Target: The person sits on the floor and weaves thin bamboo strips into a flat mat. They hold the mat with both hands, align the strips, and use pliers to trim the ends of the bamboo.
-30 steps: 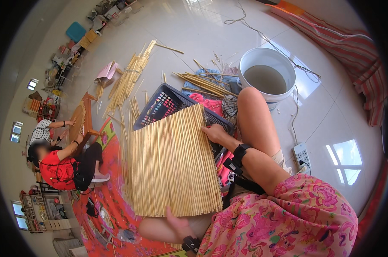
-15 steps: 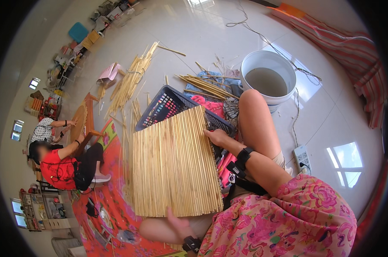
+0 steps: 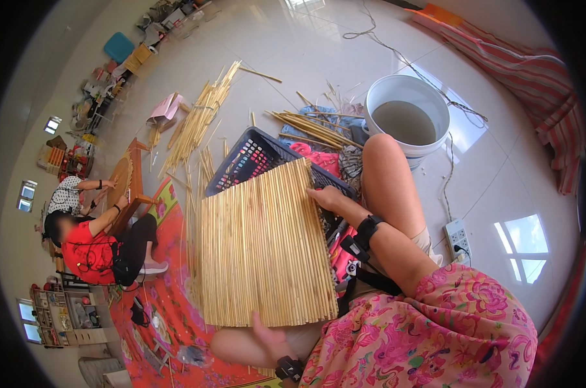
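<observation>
- Not much has shifted since a second ago, the straw mat (image 3: 264,249) just sits a touch lower and more square on the lap.
- Left hand (image 3: 270,336) grips the mat's near edge, thumb on top, other fingers hidden underneath.
- Right hand (image 3: 324,196) rests on its far right edge, fingers curled over the rim.
- Dark plastic basket (image 3: 254,155) sits just behind, white bucket (image 3: 406,116) far right.

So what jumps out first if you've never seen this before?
A flat mat of pale straw stalks fills the middle, with the left hand at its bottom edge and the right hand on its right edge. Behind it sit a dark basket and a white bucket.
</observation>
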Available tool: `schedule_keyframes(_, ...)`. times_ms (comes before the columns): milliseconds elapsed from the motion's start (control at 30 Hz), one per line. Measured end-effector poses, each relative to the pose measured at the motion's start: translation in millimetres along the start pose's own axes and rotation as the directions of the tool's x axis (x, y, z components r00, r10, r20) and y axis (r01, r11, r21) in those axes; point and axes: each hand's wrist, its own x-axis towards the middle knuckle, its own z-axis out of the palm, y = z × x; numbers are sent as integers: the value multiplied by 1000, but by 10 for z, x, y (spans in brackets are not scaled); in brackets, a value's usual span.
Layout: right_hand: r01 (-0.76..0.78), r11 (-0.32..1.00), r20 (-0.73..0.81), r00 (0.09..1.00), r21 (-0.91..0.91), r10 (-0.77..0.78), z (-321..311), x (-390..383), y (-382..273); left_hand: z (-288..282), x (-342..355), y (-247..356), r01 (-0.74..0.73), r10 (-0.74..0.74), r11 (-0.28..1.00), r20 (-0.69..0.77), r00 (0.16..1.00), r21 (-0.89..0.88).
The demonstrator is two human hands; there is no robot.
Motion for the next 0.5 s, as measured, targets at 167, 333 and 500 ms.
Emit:
schedule_keyframes(167,51,999,-115,992,-12,-52,96,128,78,-2,-6,2,-7,7,1000,38,999,-5)
schedule_keyframes(333,33,999,-130,991,-30,-37,91,72,32,67,-60,19,-14,14,1000,33,999,6)
schedule_keyframes(500,21,1000,-72,997,-6,-22,56,15,20,8,-16,11,-2,2,1000,41,999,-5)
